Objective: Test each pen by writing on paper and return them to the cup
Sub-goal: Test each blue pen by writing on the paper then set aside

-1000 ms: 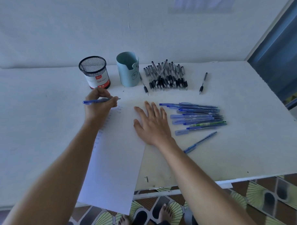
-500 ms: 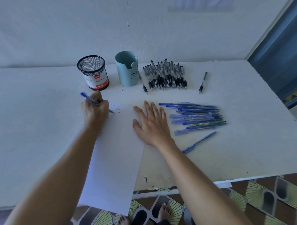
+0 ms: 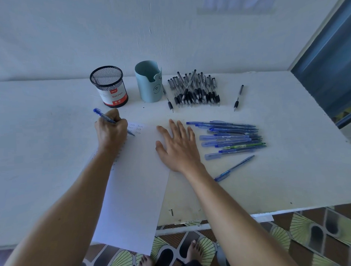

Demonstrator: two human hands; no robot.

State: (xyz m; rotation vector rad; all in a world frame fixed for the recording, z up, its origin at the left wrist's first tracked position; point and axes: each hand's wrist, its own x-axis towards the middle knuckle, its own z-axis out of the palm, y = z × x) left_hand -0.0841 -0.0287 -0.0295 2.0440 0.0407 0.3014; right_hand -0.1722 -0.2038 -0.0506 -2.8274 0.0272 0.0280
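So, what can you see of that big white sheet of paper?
The large white paper sheet lies flat and slanted on the white table, its near corner hanging past the table's front edge. It looks thin and uncreased. Small handwritten rows, seemingly the word "test", sit at its far corner, with fainter marks down the left edge. The left hand rests on it, gripping a blue pen whose tip touches the paper beside the writing. The right hand lies flat across its right edge.
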